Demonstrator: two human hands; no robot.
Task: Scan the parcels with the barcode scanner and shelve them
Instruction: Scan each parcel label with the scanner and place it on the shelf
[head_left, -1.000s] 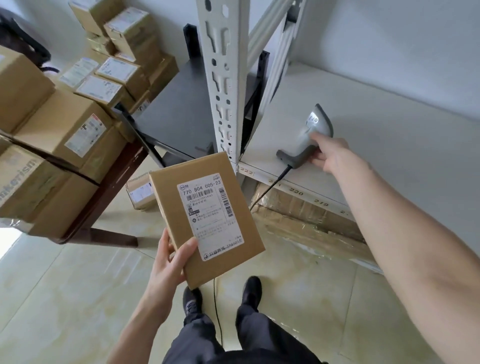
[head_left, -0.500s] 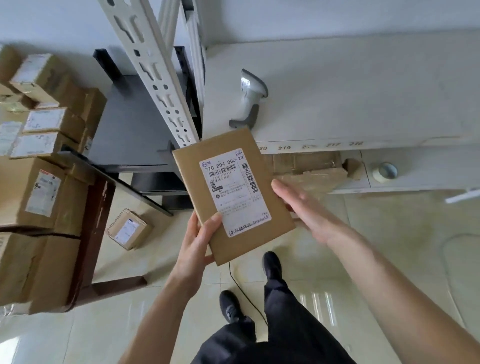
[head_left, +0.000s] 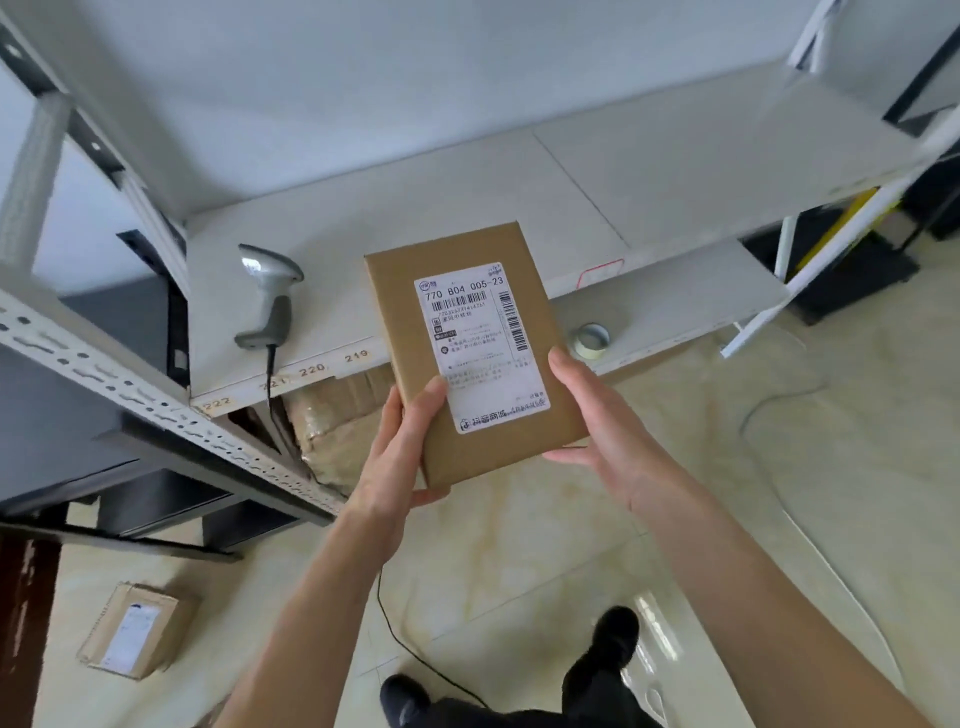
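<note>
Lying left of the parcel (head_left: 467, 353), the barcode scanner (head_left: 270, 301) rests on the white shelf (head_left: 649, 171) near its front edge. Left hand (head_left: 400, 452) grips the parcel's lower left corner, thumb pressed on the label. Right hand (head_left: 597, 415) clasps the lower right edge, forearm extended. The parcel is held flat, label up, before the shelf.

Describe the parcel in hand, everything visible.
The parcel is a flat, rectangular brown cardboard box, closed and undamaged as far as shown. A white shipping label with barcodes and "770 B04 005-23" covers much of its upper face. It is held in the air, label up, tilted, over the white shelf's front edge. The left hand grips its near left corner; the right hand grips its near right edge.
</note>
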